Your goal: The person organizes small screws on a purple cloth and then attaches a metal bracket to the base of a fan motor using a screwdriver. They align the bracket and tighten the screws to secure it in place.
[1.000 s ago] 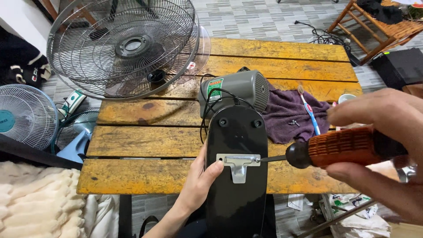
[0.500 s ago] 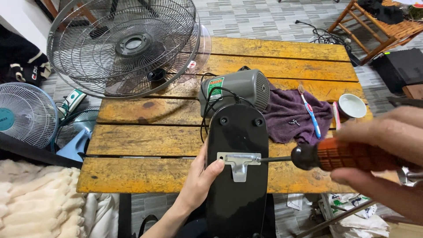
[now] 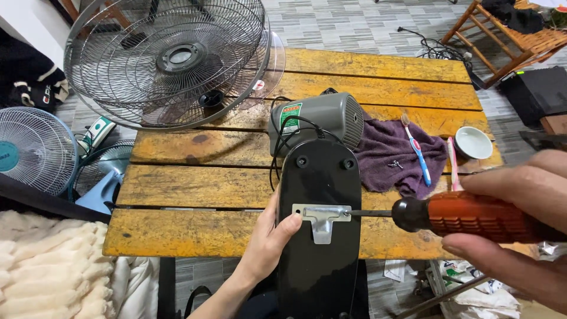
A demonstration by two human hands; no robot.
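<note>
A black fan base [image 3: 321,177] lies upside down over the near edge of a yellow wooden table [image 3: 207,189], joined to a grey motor housing [image 3: 322,118]. My left hand [image 3: 269,239] rests against the base's left side, thumb beside a small metal bracket [image 3: 322,217]. My right hand [image 3: 520,227] grips a screwdriver [image 3: 455,214] with a reddish-brown handle. Its shaft runs level to the left, with the tip at the bracket's right end.
A large wire fan guard [image 3: 168,59] leans at the table's far left. A purple cloth [image 3: 393,156] to the right carries a blue toothbrush [image 3: 416,150] and small screws. A white bowl [image 3: 472,142] sits beyond it. Another fan [image 3: 32,147] stands on the floor at left.
My right hand and the screwdriver handle have shifted slightly right and lower. The tip stays at the bracket and my left hand holds still.
</note>
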